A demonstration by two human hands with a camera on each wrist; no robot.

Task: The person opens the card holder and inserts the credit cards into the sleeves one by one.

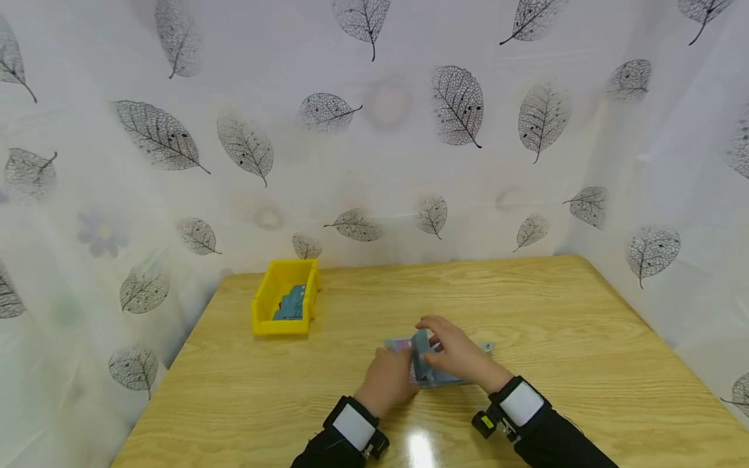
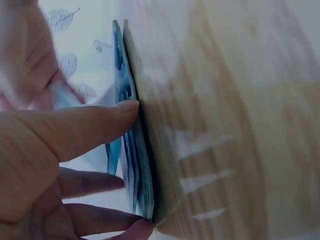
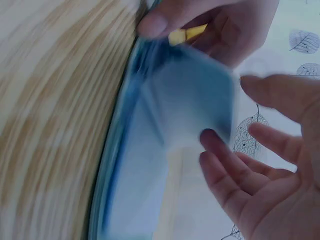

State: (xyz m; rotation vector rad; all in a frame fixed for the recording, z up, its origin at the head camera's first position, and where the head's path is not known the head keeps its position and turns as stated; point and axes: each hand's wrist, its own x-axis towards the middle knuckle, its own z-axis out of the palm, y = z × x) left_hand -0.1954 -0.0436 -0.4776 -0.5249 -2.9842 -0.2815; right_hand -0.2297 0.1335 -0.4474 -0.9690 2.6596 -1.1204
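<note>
A teal-edged card holder (image 1: 447,378) lies spread on the table, with thin pale-blue leaves and a pinkish printed leaf at its left. Its small tab with a round stud (image 1: 487,347) sticks out at the right. One bluish leaf (image 3: 200,95) stands up between the hands. My left hand (image 1: 389,377) grips the left end; in the left wrist view its thumb (image 2: 100,125) presses at the edge and the fingertips meet the leaves. My right hand (image 1: 459,351) has its fingers loosely spread at the raised leaf, fingertips (image 3: 210,140) touching its edge.
A yellow plastic bin (image 1: 281,328) with several teal-grey flat pieces (image 1: 290,304) stands at the table's back left. The wooden table (image 1: 526,312) meets a leaf-patterned curtain (image 1: 386,162) behind and at the sides. Each wrist wears a black strap with a camera.
</note>
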